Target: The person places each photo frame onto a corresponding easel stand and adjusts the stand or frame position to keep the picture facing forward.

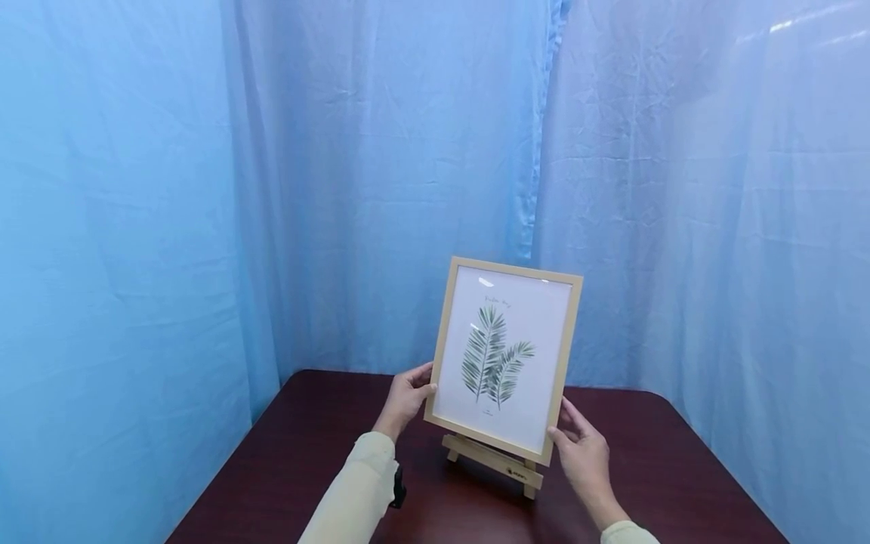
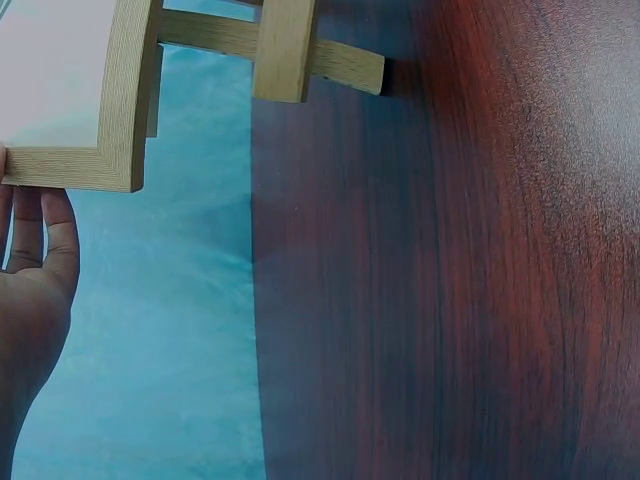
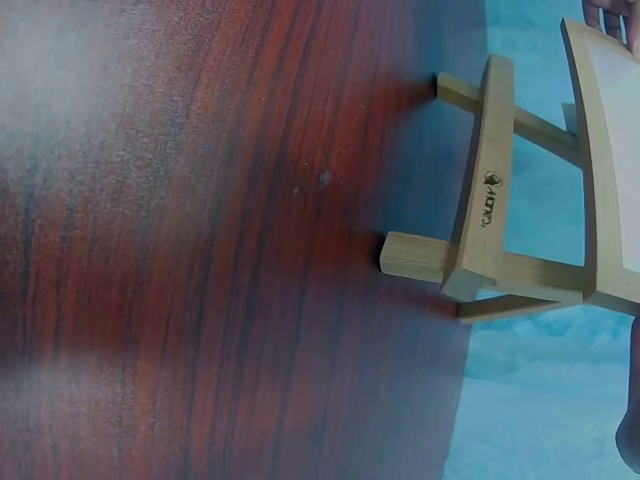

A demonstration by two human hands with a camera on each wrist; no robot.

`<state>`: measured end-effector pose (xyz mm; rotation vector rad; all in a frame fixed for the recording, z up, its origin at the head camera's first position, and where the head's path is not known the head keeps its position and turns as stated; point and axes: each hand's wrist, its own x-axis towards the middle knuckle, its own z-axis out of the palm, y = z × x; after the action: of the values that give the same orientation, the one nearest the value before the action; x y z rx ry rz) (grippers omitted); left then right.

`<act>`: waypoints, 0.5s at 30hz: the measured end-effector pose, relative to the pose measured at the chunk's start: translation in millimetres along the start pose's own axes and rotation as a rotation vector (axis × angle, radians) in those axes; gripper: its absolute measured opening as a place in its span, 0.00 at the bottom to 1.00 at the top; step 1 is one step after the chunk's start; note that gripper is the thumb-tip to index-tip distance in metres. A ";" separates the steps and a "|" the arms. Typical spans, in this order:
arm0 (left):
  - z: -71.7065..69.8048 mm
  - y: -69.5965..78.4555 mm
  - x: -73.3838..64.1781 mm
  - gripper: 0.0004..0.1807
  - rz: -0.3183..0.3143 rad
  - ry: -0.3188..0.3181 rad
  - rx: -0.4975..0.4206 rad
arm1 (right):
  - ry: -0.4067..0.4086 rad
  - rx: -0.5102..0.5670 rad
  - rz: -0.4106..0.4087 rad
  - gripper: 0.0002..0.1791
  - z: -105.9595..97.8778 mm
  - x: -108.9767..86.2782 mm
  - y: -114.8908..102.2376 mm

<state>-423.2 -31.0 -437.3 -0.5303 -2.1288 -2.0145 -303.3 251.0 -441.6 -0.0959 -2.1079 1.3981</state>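
A light wooden picture frame (image 1: pixel 506 355) with a print of two green fern-like leaves is held tilted between both hands. My left hand (image 1: pixel 408 394) grips its left edge, thumb at the front. On the opposite side, my right hand (image 1: pixel 584 452) holds the lower right edge, thumb likewise in front and fingers partly hidden behind. Below the frame stands a small wooden tabletop easel (image 1: pixel 491 458), its upper part covered by the frame in the head view. The right wrist view shows the frame's lower edge (image 3: pixel 598 190) above the easel's ledge (image 3: pixel 488 190), with a gap between them.
The easel's feet (image 3: pixel 412 256) stand on a dark red-brown wooden table (image 1: pixel 306 453) with rounded far corners. Blue curtains (image 1: pixel 408 189) hang behind the table and along both sides. A black object (image 1: pixel 399 487) shows at my left sleeve.
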 end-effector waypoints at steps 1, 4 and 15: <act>1.1 -0.8 0.3 0.25 -0.009 0.003 0.002 | 0.002 -0.006 0.003 0.32 0.3 0.1 1.3; 4.2 -3.9 1.2 0.25 -0.023 0.013 0.016 | 0.013 -0.023 0.015 0.32 1.6 0.2 5.0; 14.4 -14.8 3.2 0.25 -0.019 0.032 0.047 | 0.055 -0.066 0.049 0.32 4.3 -0.7 18.8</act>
<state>-429.8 -16.7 -451.1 -0.4699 -2.1643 -1.9638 -309.8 255.5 -459.2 -0.2115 -2.1195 1.3396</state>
